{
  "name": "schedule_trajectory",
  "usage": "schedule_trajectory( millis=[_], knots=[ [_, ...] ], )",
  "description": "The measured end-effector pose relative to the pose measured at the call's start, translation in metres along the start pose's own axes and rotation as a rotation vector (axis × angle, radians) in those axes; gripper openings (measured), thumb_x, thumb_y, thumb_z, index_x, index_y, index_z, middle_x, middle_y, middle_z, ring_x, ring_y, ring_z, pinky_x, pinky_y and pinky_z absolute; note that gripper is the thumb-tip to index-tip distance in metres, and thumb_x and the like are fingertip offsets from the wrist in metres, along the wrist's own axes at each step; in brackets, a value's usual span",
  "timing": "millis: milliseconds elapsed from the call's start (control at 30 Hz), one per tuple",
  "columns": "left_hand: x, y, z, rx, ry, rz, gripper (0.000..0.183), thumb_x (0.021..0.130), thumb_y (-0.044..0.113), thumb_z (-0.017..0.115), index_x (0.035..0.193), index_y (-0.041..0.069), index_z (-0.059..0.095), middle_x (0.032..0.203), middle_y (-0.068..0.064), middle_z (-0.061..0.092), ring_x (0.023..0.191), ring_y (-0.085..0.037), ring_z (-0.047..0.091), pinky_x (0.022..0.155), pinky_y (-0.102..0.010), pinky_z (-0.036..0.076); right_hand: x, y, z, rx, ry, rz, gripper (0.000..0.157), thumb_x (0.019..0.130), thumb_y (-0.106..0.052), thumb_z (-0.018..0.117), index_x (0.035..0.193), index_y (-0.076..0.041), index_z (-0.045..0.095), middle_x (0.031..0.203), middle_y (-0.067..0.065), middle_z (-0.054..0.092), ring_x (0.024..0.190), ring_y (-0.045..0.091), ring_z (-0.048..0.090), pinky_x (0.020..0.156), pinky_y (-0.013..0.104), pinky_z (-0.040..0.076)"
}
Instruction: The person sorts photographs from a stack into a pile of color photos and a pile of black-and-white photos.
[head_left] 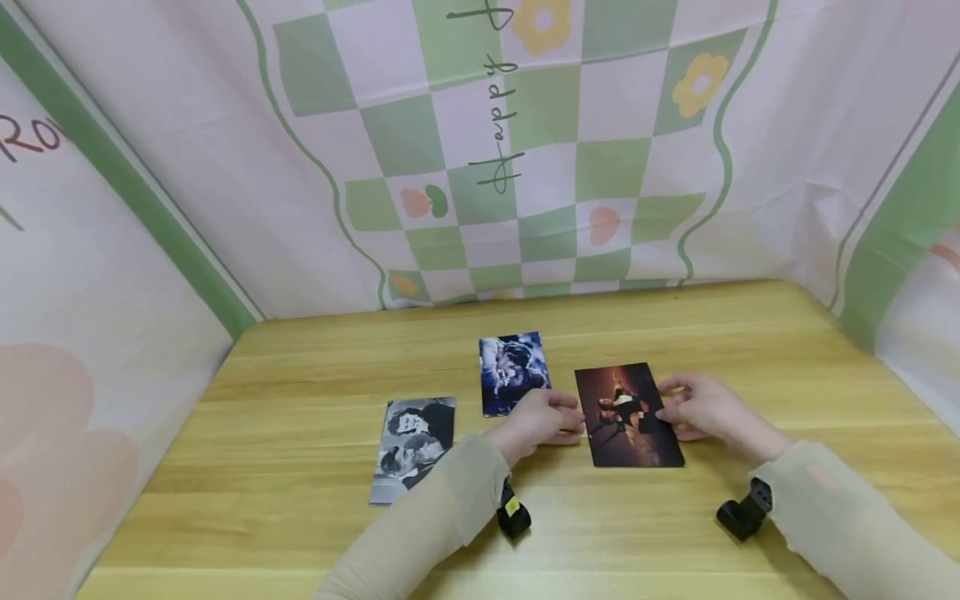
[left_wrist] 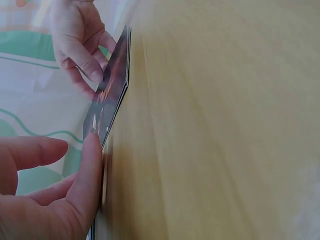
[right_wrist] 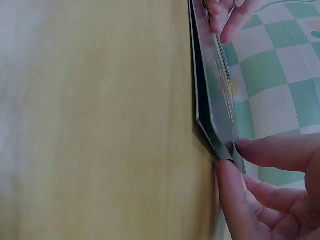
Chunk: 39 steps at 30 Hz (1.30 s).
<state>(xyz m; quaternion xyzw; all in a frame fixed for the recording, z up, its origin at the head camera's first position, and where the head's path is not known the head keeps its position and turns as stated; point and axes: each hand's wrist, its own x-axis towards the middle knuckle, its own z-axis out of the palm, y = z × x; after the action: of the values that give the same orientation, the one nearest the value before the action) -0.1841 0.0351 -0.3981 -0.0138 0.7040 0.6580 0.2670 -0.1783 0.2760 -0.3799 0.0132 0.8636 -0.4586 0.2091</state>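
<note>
A dark reddish-brown photo card [head_left: 622, 442] with a figure in its middle lies in front of both hands. In the right wrist view its near edge shows two layers with a narrow gap between them. My right hand [head_left: 705, 407] pinches the card at its right edge, thumb [right_wrist: 270, 150] on the top face and a finger at the side. At the left edge, my left hand [head_left: 542, 423] touches the card with one fingertip [left_wrist: 91, 145], its other fingers held apart from it. A blue-toned photo card [head_left: 504, 371] lies behind my left hand, which overlaps its lower corner.
A black-and-white photo card [head_left: 408, 442] lies on the left of the wooden table [head_left: 300, 533], partly covered by my left sleeve. Patterned cloth [head_left: 465, 150] rises along the table's back edge and sides. Black wrist cameras [head_left: 742, 515] hang below both sleeves.
</note>
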Motion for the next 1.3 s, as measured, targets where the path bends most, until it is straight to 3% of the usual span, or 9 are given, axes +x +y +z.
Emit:
schedule_trajectory(
  millis=[433, 733, 1133, 1300],
  knots=[
    [-0.006, 0.003, -0.001, -0.011, -0.006, 0.004, 0.035, 0.091, -0.003, 0.056, 0.125, -0.01, 0.052, 0.104, -0.018, 0.067, 0.093, -0.024, 0.067, 0.077, -0.03, 0.059, -0.001, -0.002, -0.002, -0.05, 0.01, -0.032, 0.047, 0.089, -0.003, 0.056, 0.127, 0.018, 0.038, 0.1, 0.018, 0.062, 0.079, 0.015, 0.061, 0.066, 0.033, 0.06],
    [-0.006, 0.002, -0.004, -0.041, -0.016, 0.013, 0.037, 0.091, -0.002, 0.056, 0.128, -0.007, 0.051, 0.107, -0.017, 0.067, 0.094, -0.024, 0.067, 0.076, -0.031, 0.06, -0.003, -0.002, -0.003, -0.066, 0.002, -0.054, 0.049, 0.092, -0.01, 0.058, 0.127, 0.018, 0.038, 0.105, 0.029, 0.06, 0.081, 0.017, 0.063, 0.066, 0.033, 0.06],
    [-0.011, 0.008, -0.012, -0.058, -0.048, 0.058, 0.038, 0.093, 0.002, 0.055, 0.13, -0.003, 0.05, 0.116, -0.017, 0.065, 0.099, -0.024, 0.066, 0.08, -0.032, 0.059, -0.004, -0.009, -0.012, 0.056, -0.015, -0.098, 0.055, 0.093, -0.012, 0.056, 0.135, 0.015, 0.032, 0.11, 0.027, 0.059, 0.091, 0.021, 0.063, 0.074, 0.038, 0.06],
    [-0.015, 0.011, -0.021, -0.072, -0.063, 0.074, 0.04, 0.093, 0.002, 0.055, 0.132, -0.004, 0.048, 0.12, -0.018, 0.062, 0.102, -0.025, 0.064, 0.084, -0.033, 0.058, -0.005, -0.019, -0.013, 0.1, -0.026, -0.132, 0.058, 0.094, -0.013, 0.057, 0.136, 0.015, 0.03, 0.111, 0.023, 0.062, 0.091, 0.018, 0.063, 0.074, 0.034, 0.06]
  ],
)
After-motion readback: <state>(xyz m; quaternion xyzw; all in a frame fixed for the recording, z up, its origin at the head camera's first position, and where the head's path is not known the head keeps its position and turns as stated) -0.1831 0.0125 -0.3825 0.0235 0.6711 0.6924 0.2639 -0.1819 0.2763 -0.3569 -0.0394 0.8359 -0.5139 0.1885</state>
